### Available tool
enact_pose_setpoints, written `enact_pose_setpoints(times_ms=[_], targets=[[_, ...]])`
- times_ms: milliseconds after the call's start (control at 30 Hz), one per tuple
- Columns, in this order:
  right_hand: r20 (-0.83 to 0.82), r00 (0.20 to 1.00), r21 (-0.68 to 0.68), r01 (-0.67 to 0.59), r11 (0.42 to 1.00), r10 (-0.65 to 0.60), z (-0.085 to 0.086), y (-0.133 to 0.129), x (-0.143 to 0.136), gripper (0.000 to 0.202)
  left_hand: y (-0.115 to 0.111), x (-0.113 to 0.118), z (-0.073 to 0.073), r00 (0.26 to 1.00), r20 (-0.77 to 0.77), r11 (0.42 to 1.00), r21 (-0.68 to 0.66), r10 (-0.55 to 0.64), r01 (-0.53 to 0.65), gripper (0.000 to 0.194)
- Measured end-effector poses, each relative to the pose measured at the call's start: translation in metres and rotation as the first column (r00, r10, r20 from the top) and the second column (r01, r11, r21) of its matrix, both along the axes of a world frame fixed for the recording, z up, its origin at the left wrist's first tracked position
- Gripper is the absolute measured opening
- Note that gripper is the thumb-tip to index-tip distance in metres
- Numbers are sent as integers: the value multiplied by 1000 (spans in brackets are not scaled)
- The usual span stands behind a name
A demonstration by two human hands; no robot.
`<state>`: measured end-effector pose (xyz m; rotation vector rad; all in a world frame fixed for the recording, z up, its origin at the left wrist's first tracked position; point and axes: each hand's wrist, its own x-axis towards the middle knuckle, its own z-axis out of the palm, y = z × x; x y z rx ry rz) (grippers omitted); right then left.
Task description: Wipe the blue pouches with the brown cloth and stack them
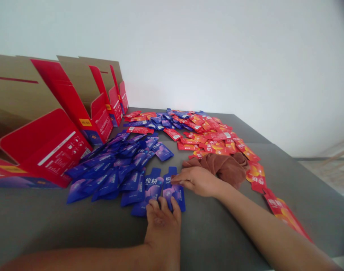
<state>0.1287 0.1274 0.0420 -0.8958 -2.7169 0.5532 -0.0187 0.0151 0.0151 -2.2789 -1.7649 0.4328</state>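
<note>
Two blue-purple pouches with narrow tops lie side by side before me on the dark table, a left one (153,183) and a right one (177,194). My left hand (162,218) rests at their lower ends, its fingers apart and pressing down. My right hand (200,181) bends over the top of the right pouch. Its fingers are closed on a brown cloth (225,169), bunched up behind the wrist; a brown bit shows at the fingertips against the pouch.
Left of my hands spreads a heap of blue pouches (112,165). Open red cardboard boxes (56,146) stand along the left side. Red-orange pouches (214,137) lie scattered at the back and right, one (285,212) near my right forearm. A white wall (189,56) rises behind the table.
</note>
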Motion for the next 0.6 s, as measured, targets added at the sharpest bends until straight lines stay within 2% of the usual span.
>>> enact_pose_setpoints(times_ms=[167,400,467,600], targets=[[10,999,18,52,998,-53,-2,4,5,30,0,0,1,1000,-12,1000,12,-1,2,74],[-2,990,-78,-144,987,144,10,-15,-9,31,-1,0,-5,1000,-2,1000,-2,-5,5,67],[-5,992,-75,-123,990,123,9,-13,-9,31,-2,-1,-4,1000,7,1000,5,-4,4,65],[-2,1000,-16,23,1000,-24,0,0,1,30,-1,-3,-3,998,52,1000,18,-27,26,67]])
